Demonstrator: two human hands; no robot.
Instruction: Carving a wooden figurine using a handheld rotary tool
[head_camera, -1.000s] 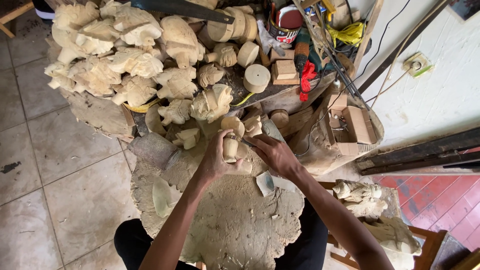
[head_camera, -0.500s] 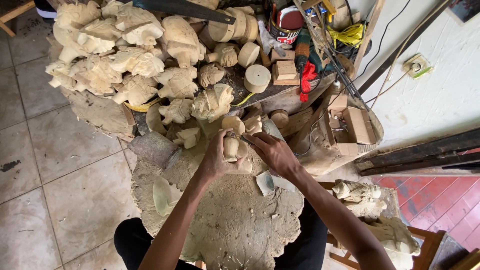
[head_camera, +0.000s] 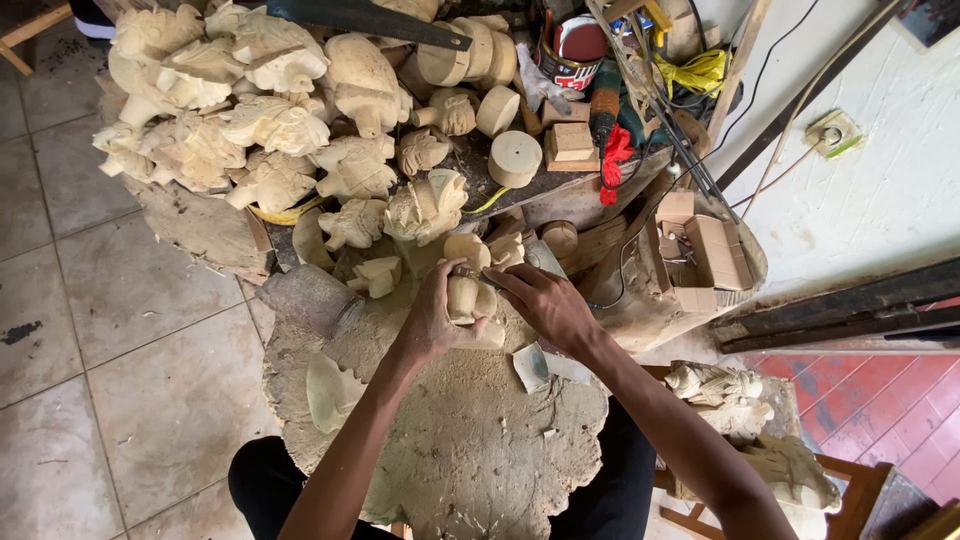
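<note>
I see my left hand wrapped around a small pale wooden carving, holding it just above the dusty, round wooden bench near the middle of the scene. My right hand is closed around a thin carving tool whose tip meets the carving's top. Beyond, at the far left, lies a heap of rough carved figures, with a tin can further right.
</note>
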